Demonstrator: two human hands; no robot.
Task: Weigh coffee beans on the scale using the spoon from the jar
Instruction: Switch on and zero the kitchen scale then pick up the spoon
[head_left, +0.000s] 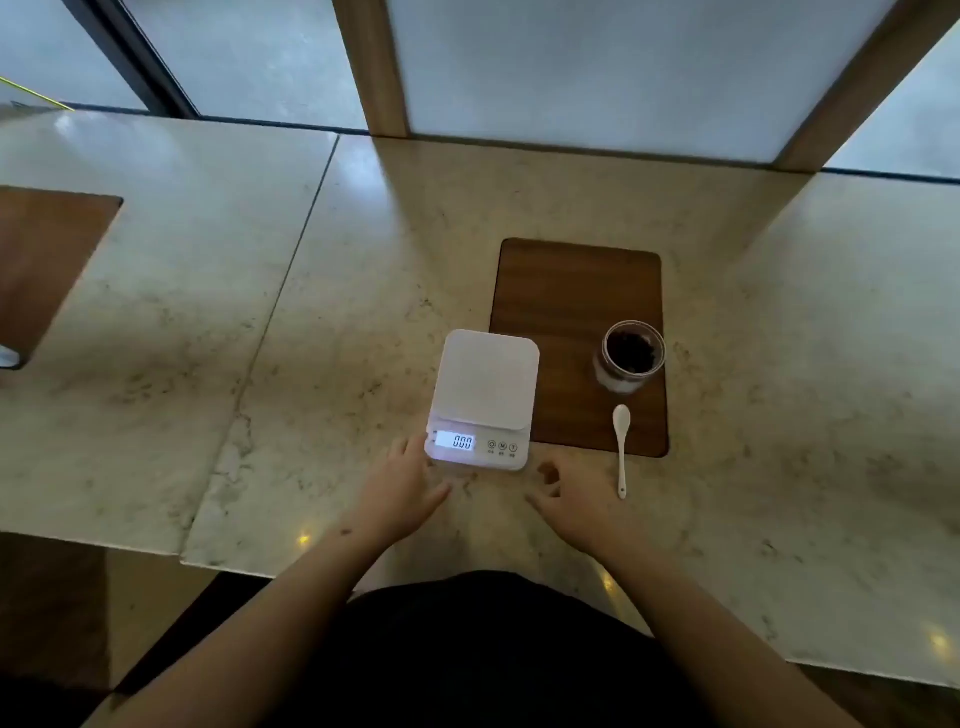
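A white digital scale (485, 387) sits on the marble counter with its lit display reading 0.00 and its platform bare. An open glass jar (631, 354) with dark coffee beans stands to its right on a brown wooden inlay. A white spoon (621, 447) lies flat just in front of the jar, bowl pointing away from me. My left hand (402, 488) rests at the scale's front left corner, fingertips touching its edge, holding nothing. My right hand (569, 499) hovers in front of the scale's right corner, fingers loosely curled and empty, a little left of the spoon's handle.
The brown wooden inlay (571, 291) is set into the marble counter (363, 312) behind and right of the scale. Another brown inlay (47, 260) lies at far left. Frosted panels with wooden posts (371, 67) close off the back. The counter's front edge runs just before my body.
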